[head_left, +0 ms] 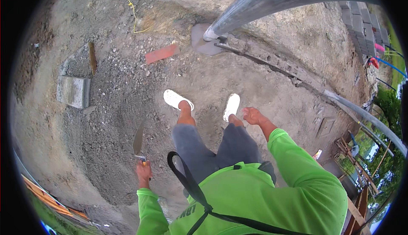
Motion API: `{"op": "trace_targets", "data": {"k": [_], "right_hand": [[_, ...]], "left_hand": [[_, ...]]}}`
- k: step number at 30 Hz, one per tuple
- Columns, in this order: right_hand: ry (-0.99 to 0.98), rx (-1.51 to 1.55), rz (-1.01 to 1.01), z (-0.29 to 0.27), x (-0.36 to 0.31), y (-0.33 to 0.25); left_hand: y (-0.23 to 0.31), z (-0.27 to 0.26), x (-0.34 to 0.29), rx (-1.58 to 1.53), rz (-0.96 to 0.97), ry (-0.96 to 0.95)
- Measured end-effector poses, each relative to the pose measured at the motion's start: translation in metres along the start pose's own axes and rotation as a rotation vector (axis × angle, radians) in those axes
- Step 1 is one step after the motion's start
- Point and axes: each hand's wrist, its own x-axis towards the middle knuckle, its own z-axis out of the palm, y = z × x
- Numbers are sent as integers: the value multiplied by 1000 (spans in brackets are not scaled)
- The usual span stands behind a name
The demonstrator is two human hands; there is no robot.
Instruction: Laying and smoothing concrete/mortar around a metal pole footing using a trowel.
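My left hand (143,173) is closed around the handle of a pointed trowel (138,139). The trowel's metal blade points forward over a patch of dark gravelly ground. My right hand (253,116) hangs in front of my right leg, close to the white shoe (232,106) on that foot. Its fingers are loosely bent and slightly apart, with nothing seen in them. A second white shoe (177,99) is on my left foot.
A concrete block (73,91) lies at left by a short wooden piece (92,59). Ahead are a reddish flat slab (162,53) and a large grey pole (250,12). A trench-like strip (272,63) runs right. Stacked grey blocks (359,27) stand far right.
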Motion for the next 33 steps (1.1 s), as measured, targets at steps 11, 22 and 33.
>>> {"op": "trace_targets", "data": {"k": [11,22,33], "right_hand": [[-46,-5,469,-56,-148,169],[25,-19,347,7,-195,196],[407,342,574,-31,-280,232]], "left_hand": [[-20,147,-82,428,192,-72],[30,109,-108,609,287,-200],[230,61,-106,809,641,-63]]}}
